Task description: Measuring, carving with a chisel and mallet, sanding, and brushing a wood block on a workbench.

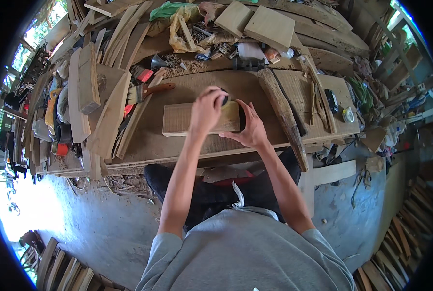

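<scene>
A rectangular light wooden board (176,120) lies flat on the workbench (153,145), with a yellowish patch toward its right end. My left hand (207,109) is closed on a small dark object (224,100) over the board's right half; it is slightly blurred and mostly covered by my fingers. My right hand (250,128) grips the board's right end, thumb along the near edge and fingers toward the far corner.
A brush (158,88) with a wooden handle lies at back left. Planks (83,92) stand or lean at left. A long rough stick (279,111) lies right of the board near a tape roll (348,115). Scraps, bags and wooden blocks (270,29) crowd the back.
</scene>
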`<state>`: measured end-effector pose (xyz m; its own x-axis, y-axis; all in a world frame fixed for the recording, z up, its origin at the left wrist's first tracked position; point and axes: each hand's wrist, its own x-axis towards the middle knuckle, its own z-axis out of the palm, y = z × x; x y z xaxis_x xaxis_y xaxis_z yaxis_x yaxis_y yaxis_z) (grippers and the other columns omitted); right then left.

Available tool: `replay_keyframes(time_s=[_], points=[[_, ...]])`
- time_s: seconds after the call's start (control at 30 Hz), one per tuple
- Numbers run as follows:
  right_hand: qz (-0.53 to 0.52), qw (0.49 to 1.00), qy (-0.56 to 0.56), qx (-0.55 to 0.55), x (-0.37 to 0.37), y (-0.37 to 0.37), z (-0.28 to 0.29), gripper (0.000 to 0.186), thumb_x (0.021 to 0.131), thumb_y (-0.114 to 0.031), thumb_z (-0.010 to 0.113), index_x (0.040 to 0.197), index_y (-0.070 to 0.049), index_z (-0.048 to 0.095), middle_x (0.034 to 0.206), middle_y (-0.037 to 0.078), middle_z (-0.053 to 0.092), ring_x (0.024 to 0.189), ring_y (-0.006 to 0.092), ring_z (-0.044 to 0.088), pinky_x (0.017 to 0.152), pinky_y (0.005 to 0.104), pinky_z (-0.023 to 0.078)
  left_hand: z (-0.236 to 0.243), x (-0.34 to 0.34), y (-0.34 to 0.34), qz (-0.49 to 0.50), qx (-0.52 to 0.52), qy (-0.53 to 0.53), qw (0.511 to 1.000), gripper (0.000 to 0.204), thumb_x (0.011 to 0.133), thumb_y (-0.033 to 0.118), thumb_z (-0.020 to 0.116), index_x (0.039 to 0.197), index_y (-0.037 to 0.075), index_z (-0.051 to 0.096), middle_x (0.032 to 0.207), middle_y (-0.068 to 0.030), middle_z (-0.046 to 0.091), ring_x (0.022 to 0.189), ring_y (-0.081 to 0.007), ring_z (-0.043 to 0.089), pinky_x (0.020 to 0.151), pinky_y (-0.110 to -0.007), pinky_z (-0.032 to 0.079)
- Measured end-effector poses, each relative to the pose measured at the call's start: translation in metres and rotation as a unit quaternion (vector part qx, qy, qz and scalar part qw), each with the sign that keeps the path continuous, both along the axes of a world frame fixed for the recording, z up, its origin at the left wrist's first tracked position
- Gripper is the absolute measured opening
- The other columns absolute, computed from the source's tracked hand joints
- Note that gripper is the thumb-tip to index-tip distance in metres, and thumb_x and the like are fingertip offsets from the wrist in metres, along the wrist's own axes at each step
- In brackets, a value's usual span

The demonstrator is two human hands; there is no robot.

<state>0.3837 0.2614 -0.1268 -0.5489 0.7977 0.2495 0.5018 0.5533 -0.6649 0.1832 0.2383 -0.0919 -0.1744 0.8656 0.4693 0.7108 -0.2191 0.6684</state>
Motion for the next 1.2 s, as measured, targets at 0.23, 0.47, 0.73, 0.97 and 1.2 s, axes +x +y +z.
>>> replay_keyframes(time_s=[0.23, 0.47, 0.73, 0.97, 1.2], points=[[-0.013, 1.0, -0.011, 0.01, 0.009, 0.007, 0.002, 0.127, 0.062, -0.065, 0.096, 0.157, -0.002, 0.04, 0.153, 0.024, 0.056, 0.147, 0.0466, 0.048, 0.131, 0.0517, 0.03, 0.0, 0.025, -0.052, -0.033, 0.032, 0.038, 0.998, 0.011, 0.1, 0.007, 0.067, 0.107, 0.007, 0.074, 0.118, -0.0133, 0.072, 0.109, -0.0363, 0.073, 0.09, -0.046, 0.061], [-0.001, 1.0, 0.004, 0.001, 0.0, -0.004, 0.01, 0.122, 0.063, -0.058, 0.098, 0.158, -0.005, 0.043, 0.155, 0.02, 0.056, 0.15, 0.047, 0.045, 0.13, 0.0537, 0.032, -0.001, -0.011, -0.049, 0.053, 0.007, 0.018, 0.998, 0.012, 0.098, 0.006, 0.069, 0.108, 0.01, 0.076, 0.124, -0.0139, 0.07, 0.117, -0.0371, 0.07, 0.101, -0.046, 0.058], [0.0, 1.0, 0.008, -0.015, 0.004, -0.002, 0.008, 0.122, 0.063, -0.059, 0.098, 0.157, -0.004, 0.043, 0.154, 0.021, 0.056, 0.149, 0.0498, 0.044, 0.129, 0.0543, 0.032, 0.011, -0.017, -0.035, -0.001, 0.005, 0.016, 1.0, 0.012, 0.1, 0.008, 0.068, 0.107, 0.01, 0.077, 0.123, -0.0121, 0.073, 0.113, -0.0348, 0.073, 0.101, -0.045, 0.058], [-0.003, 1.0, -0.005, 0.007, 0.01, 0.003, 0.002, 0.124, 0.063, -0.063, 0.097, 0.158, -0.005, 0.041, 0.153, 0.024, 0.056, 0.149, 0.0508, 0.044, 0.128, 0.0538, 0.034, -0.003, 0.014, -0.081, 0.048, -0.011, 0.006, 0.999, 0.012, 0.099, 0.005, 0.068, 0.107, 0.007, 0.077, 0.123, -0.0158, 0.072, 0.115, -0.0372, 0.071, 0.102, -0.047, 0.057], [0.012, 1.0, -0.007, -0.019, 0.004, 0.0, 0.009, 0.123, 0.063, -0.058, 0.099, 0.159, -0.007, 0.042, 0.158, 0.021, 0.053, 0.154, 0.0528, 0.036, 0.128, 0.0539, 0.034, 0.001, -0.029, -0.052, 0.076, 0.025, 0.015, 0.997, 0.012, 0.098, 0.004, 0.069, 0.107, 0.006, 0.076, 0.122, -0.0175, 0.072, 0.115, -0.0397, 0.069, 0.099, -0.047, 0.057]])
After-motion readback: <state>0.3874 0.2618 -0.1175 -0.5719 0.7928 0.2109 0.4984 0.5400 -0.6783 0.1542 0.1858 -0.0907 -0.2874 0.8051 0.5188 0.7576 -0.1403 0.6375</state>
